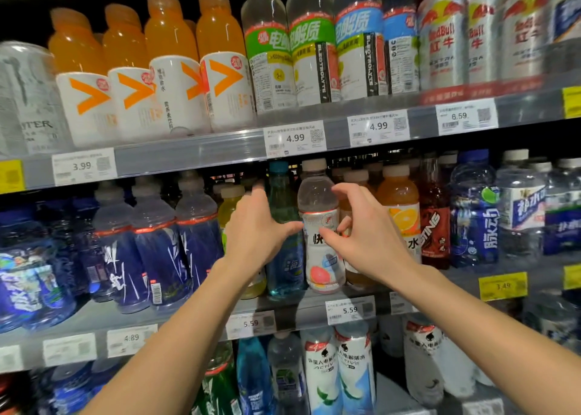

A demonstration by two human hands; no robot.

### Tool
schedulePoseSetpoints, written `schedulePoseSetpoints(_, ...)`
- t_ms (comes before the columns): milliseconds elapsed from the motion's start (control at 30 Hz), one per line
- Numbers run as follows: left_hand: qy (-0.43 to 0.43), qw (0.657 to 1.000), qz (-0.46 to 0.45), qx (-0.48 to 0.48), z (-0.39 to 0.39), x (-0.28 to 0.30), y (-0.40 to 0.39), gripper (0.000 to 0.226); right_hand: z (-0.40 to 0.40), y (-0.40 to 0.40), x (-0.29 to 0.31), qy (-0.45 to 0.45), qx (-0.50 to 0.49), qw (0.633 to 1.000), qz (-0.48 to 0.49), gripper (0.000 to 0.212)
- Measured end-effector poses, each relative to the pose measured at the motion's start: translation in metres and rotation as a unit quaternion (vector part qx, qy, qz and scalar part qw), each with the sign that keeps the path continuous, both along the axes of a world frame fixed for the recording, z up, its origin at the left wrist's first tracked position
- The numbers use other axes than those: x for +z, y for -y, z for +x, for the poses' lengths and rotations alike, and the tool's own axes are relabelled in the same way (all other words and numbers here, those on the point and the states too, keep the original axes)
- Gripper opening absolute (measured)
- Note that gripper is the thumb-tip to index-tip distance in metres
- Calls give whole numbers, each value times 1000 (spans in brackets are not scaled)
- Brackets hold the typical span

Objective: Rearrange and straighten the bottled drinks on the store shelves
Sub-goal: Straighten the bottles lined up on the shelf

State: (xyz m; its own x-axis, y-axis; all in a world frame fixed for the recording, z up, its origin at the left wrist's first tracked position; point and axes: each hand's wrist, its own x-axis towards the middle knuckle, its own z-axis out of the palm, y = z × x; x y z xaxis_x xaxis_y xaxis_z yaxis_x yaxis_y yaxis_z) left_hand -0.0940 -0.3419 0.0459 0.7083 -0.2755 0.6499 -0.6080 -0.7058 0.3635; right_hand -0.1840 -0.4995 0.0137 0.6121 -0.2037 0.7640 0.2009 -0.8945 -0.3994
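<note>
1. On the middle shelf, a clear bottle with a beige cap and a pink fruit picture stands upright at the front edge.
2. Just left of it stands a blue-green bottle, and just right of it an orange bottle.
3. The person's left hand is spread open in front of the blue-green bottle. Its thumb reaches to the clear bottle's label, and it grips nothing.
4. The right hand is open too, with curled fingers. Its thumb is at the front of the clear bottle's label, but it is not closed around the bottle.
5. Both bare arms reach up from the bottom of the view.
6. Dark blue bottles stand in a row on the left part of the same shelf.
7. Up on the top shelf are orange bottles with white labels, then clear bottles with green and blue labels, then silver cans.
8. White price tags hang along the shelf edges.
</note>
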Motion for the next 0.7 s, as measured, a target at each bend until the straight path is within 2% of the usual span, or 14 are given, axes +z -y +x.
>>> schedulePoseSetpoints(200, 74, 992, -62, -81, -29, -11, -16, 62, -11, -4, -10, -17, 52, 999, 0, 60)
schedulePoseSetpoints(367, 97, 973, -122, -168, -54, -23, -32, 60, -22, -28, -16, -50, 141, 988, -32, 72)
schedulePoseSetpoints(567, 129, 957, -146, -214, -78, -8, -58, 61, -40, -59, -3, 2, 223, 973, 53, 71)
schedulePoseSetpoints(700, 103, 963, -132, -213, -94, -14, -71, 61, -52, -69, -6, -29, 253, 963, 83, 69)
